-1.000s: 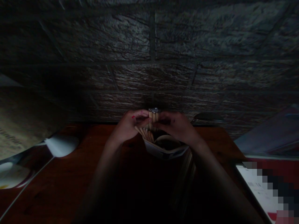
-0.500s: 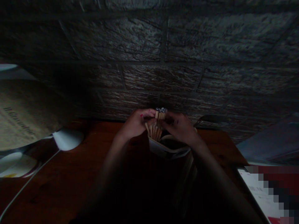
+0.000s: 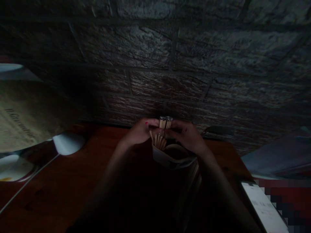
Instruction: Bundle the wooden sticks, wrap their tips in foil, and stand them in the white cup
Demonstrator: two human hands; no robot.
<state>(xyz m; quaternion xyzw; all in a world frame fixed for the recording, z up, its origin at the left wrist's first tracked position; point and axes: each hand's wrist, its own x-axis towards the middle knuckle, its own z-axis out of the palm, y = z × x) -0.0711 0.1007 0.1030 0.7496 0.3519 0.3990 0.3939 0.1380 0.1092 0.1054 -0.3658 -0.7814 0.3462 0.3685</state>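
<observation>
The scene is very dim. Both hands meet over a pale open pouch (image 3: pixel 167 159) above the reddish wooden table (image 3: pixel 58 191). My left hand (image 3: pixel 141 132) and my right hand (image 3: pixel 187 136) pinch a small upright bundle of thin wooden sticks (image 3: pixel 164 124), its top end glinting silver. More sticks (image 3: pixel 157 141) lean out of the pouch just below the bundle. Fingers of both hands are closed round the bundle.
A dark stone-pattern wall (image 3: pixel 170 64) rises right behind the table. At left lie a brown paper bag (image 3: pixel 21 119), a white rounded object (image 3: pixel 69 143) with a cable, and a white plate (image 3: pixel 12 166). A printed sheet (image 3: pixel 264 207) lies at right.
The hands and the stick bundle stay together in much the same grip; the view has shifted slightly, and the sticks in the pouch stand a little closer to the bundle.
</observation>
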